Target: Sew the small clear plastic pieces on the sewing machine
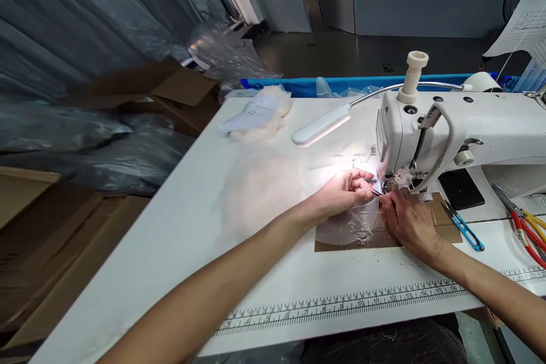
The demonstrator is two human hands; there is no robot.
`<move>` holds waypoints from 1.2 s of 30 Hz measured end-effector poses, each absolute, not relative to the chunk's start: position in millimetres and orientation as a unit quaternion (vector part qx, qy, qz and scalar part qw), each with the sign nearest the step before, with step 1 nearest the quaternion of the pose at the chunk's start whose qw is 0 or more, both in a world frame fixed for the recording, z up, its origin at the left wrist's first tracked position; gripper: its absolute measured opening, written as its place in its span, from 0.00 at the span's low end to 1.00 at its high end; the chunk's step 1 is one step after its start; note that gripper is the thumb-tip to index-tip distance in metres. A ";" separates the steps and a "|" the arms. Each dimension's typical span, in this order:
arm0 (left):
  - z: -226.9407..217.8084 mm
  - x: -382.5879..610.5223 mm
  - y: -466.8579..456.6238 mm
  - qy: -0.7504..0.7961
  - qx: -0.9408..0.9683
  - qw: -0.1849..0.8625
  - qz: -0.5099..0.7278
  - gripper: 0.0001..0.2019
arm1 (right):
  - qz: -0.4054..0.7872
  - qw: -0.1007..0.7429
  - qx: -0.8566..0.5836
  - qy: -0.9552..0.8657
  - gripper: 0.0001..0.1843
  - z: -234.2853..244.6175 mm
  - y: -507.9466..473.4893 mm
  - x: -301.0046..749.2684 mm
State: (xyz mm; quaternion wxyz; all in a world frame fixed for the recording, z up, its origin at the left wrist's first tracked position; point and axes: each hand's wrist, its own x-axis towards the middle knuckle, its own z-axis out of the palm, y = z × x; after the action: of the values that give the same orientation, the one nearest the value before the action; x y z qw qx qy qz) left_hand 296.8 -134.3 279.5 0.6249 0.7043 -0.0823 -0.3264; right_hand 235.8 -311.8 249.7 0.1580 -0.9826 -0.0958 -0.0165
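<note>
Under the lamp's glare, my left hand [343, 189] is closed in a pinch beside the needle area of the white sewing machine [482, 125]. A thin dark pointed tool [375, 191] sticks out from its fingertips; its kind is unclear. My right hand [407, 222] is closed just in front of the presser foot, its fingertips almost meeting the left ones. What the right fingers grip is hidden. Sheer whitish fabric [345, 229] lies below both hands, partly over a brown board [443, 213]. More pale, fluffy-looking sheer fabric [260, 193] spreads out to the left.
Blue thread snips [467, 230], a black phone [461, 189] and red-handled scissors [526, 230] lie at right. A lamp [322, 125] hangs over the white table [179, 273]. Fabric with a paper label [256, 111] sits at the back. Cardboard boxes [77, 239] stand left.
</note>
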 end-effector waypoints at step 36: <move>301.4 314.7 -85.1 -0.263 0.875 0.358 -0.194 0.27 | -0.052 0.168 -0.977 0.118 0.28 258.9 -458.6 164.1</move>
State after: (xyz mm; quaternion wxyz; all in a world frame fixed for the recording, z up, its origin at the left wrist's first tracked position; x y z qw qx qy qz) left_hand 314.7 -85.1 301.4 0.3583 0.8745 -0.2628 -0.1942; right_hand 164.1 -458.6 258.9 0.1677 -0.9774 0.1183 -0.0517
